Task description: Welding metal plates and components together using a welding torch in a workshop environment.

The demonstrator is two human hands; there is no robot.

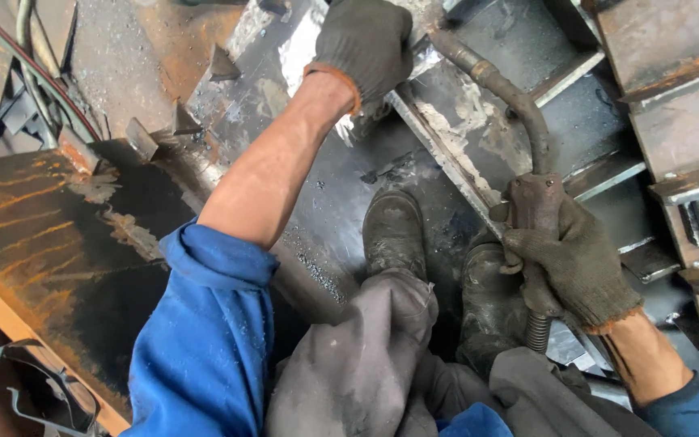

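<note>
The right hand, in a dark knitted glove with an orange cuff, is wrapped tight around the handle of a welding torch, fingers curled fully about the grip. The torch's bent neck runs up and away from that hand, curving toward the upper middle of the view, where its tip disappears behind the other glove. A coiled spring sleeve shows just below the fist, where the cable leaves the handle.

The left hand, gloved the same way, is stretched well forward and pressed down on the bright, ground edge of a steel plate, fingers bent over it; whether it pinches anything underneath cannot be told. The forearm is bare up to a rolled blue sleeve.

Between the two arms, two scuffed black work boots stand on the dark, soot-covered steel surface, with grey trouser legs bunched above them. A raised steel rib runs diagonally past the boots toward the torch hand. To the right lie stepped steel sections with rusty edges. To the left sits a rusted orange-streaked plate, small triangular gussets standing near it, and cables trailing across the upper left corner.
</note>
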